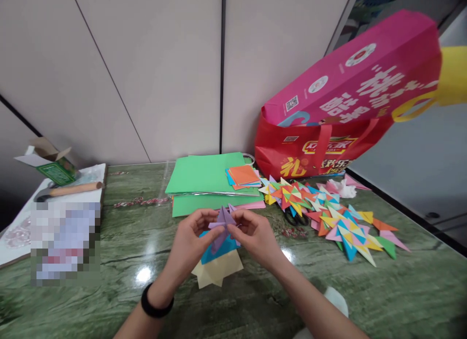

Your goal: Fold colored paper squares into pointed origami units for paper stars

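We hold the purple folded paper (226,216) above the counter (146,251), probably so both sides stay steady for creasing, while the blue paper (221,251) and cream sheets (219,270) sit just below, seemingly for easy reach. The fingers of our left hand (193,234) and right hand (256,233) pinch it from either side, its pointed tip standing up between them.
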`<action>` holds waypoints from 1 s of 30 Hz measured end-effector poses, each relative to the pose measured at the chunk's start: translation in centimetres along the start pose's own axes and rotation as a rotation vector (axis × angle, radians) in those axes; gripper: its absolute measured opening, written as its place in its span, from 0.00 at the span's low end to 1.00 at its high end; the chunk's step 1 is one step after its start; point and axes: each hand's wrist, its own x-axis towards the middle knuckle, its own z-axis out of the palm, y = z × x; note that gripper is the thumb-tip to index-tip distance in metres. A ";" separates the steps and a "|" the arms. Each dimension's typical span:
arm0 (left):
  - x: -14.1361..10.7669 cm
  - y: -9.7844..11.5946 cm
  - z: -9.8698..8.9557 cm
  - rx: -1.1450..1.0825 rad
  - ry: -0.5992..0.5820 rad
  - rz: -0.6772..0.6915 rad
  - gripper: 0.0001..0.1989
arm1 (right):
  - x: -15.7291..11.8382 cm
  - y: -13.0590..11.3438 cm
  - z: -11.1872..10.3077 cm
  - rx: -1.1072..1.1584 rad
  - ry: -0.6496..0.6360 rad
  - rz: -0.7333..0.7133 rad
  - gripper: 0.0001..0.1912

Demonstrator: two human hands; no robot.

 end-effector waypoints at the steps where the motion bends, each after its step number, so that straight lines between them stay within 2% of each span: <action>1: 0.0 0.0 0.0 -0.001 -0.030 -0.011 0.12 | 0.0 0.0 0.0 -0.009 -0.016 0.001 0.08; 4: 0.0 0.0 -0.1 0.012 -0.085 -0.059 0.08 | 0.0 0.0 0.0 -0.035 -0.051 0.002 0.08; 9: 0.1 -0.3 -0.2 -0.053 -0.032 -0.073 0.09 | 0.0 0.0 0.2 -0.024 0.039 0.006 0.12; 12: 0.1 -0.5 -0.1 -0.059 -0.044 -0.080 0.09 | 0.1 -0.1 0.2 -0.037 0.083 -0.012 0.12; 15: 0.1 -0.6 0.1 -0.045 -0.060 -0.113 0.09 | 0.0 -0.4 0.1 -0.099 0.085 -0.058 0.11; 17: 0.2 -0.7 0.2 -0.054 -0.029 -0.119 0.09 | -0.1 -0.6 0.2 -0.128 0.067 -0.068 0.12; 19: 0.2 -0.8 0.2 -0.089 0.022 -0.096 0.08 | -0.1 -0.5 0.3 -0.135 0.039 -0.037 0.12; 23: 0.3 -0.9 0.3 -0.133 0.077 -0.067 0.09 | 0.0 0.0 0.4 -0.060 -0.035 0.070 0.07; 27: 0.2 -0.5 0.4 -0.090 0.046 -0.084 0.08 | 0.1 0.3 0.3 0.023 -0.055 0.139 0.10; 30: 0.3 -0.8 0.5 -0.083 0.076 -0.073 0.08 | 0.1 0.3 0.3 0.044 -0.106 0.183 0.14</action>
